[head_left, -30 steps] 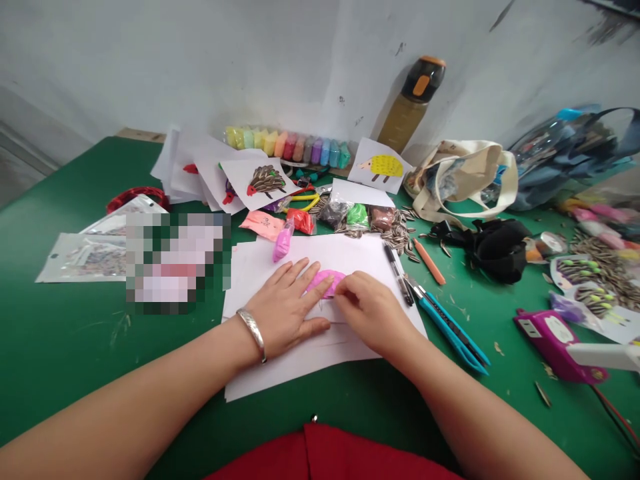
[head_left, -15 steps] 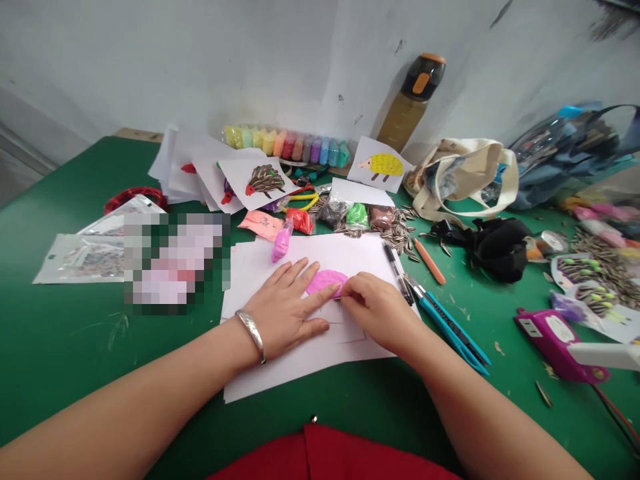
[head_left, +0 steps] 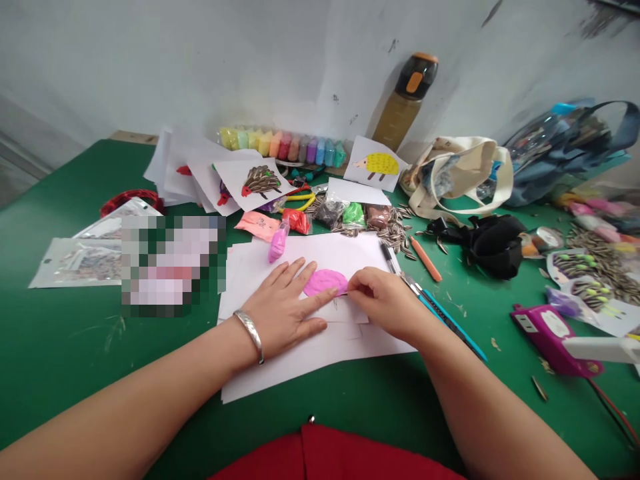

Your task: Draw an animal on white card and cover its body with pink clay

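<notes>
A flat pink clay oval point(head_left: 324, 281) is spread on a white paper sheet point(head_left: 280, 363), with a few pencil lines below it. My left hand point(head_left: 286, 310) lies flat on the sheet, fingers spread, its index fingertip at the oval's lower edge. My right hand point(head_left: 380, 300) is pinched at the oval's right end; whatever lies between thumb and fingers is too small or hidden to name. Behind the left fingers stands a small pink clay packet point(head_left: 277, 245). Black pens point(head_left: 389, 259) and a blue-handled cutter point(head_left: 450, 323) lie beside the right hand.
Sunflower seeds point(head_left: 397, 230), clay packets point(head_left: 354, 215) and hedgehog pictures point(head_left: 260, 183) lie behind the paper. An orange stick point(head_left: 426, 259), black cloth item point(head_left: 495, 245) and purple glue gun or device point(head_left: 555, 337) sit right. A bottle point(head_left: 404, 100) leans against the wall.
My right hand has shifted slightly right along the oval's edge, showing more of its right end. My left hand stays flat in place. The whole view has shifted a little.
</notes>
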Available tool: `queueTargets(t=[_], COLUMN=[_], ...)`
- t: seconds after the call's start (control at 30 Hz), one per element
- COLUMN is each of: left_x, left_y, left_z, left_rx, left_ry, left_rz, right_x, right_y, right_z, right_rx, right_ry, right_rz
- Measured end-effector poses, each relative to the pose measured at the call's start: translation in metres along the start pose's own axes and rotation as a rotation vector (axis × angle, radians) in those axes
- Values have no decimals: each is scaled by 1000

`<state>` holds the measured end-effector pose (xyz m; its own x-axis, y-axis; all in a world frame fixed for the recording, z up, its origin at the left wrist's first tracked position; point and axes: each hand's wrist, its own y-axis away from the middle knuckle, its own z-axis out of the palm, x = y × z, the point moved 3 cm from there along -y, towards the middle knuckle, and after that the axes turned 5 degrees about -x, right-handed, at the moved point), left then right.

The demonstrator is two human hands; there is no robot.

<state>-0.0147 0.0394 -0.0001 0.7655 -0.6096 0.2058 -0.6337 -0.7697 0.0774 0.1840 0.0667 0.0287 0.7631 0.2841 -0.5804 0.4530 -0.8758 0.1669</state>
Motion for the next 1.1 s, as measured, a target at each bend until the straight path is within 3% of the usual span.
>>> queueTargets(t=[0.63,1.1], left_x=[1,1], left_y=[-1,-2], left_z=[-2,-3], left_rx=[-18,-39], left_ry=[-5,12], left_rz=[-5,-8], right_x=[4,10], right_y=[-4,-8], right_z=[0,-3], right_rx=[-46,8], right_ry=[41,50], right_rz=[-36,-17])
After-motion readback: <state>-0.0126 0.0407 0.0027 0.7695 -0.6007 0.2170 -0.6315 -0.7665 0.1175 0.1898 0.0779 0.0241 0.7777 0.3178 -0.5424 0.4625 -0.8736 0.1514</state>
